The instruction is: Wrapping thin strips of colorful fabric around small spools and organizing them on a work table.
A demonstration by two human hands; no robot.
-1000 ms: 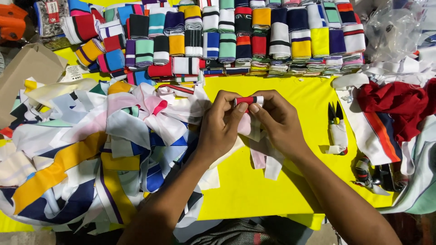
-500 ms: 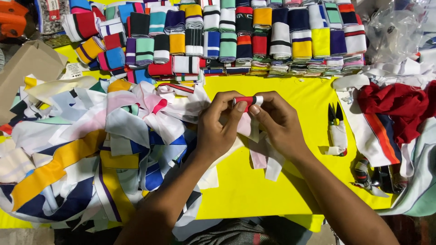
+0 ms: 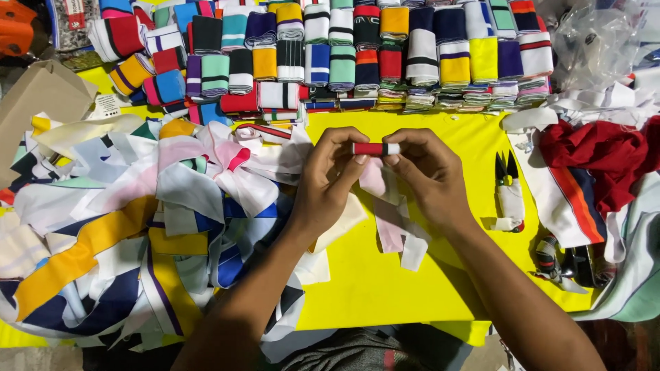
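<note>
At the centre of the frame, we hold a small folded knit strip (image 3: 375, 148), red with a white end, level between both hands above the yellow desk (image 3: 385, 288). The left hand (image 3: 328, 180) pinches its red end, the grip of thumb and forefinger pressed together on the cloth; the right hand (image 3: 426, 175) pinches the white end the same way. Pale pink and white strips (image 3: 395, 227) trail down from under the palms onto the desk.

In our judgement, folding so narrow a piece goes best with the edges matched flush and the fingertips close to the fold, so the layers cannot slip.

Rows of folded striped knit pieces (image 3: 385, 55) fill the top of the frame. A loose heap of fabric offcuts (image 3: 124, 227) crowds the left side and reaches the left wrist, leaving little bare desk there. Thread snips (image 3: 507, 189) with black blades lie just right of the right hand, and red cloth (image 3: 605, 158) is bunched at the right edge, beside clear plastic wrapping (image 3: 591, 41) in the upper right corner. A cardboard box (image 3: 38, 103) sits at upper left.
</note>
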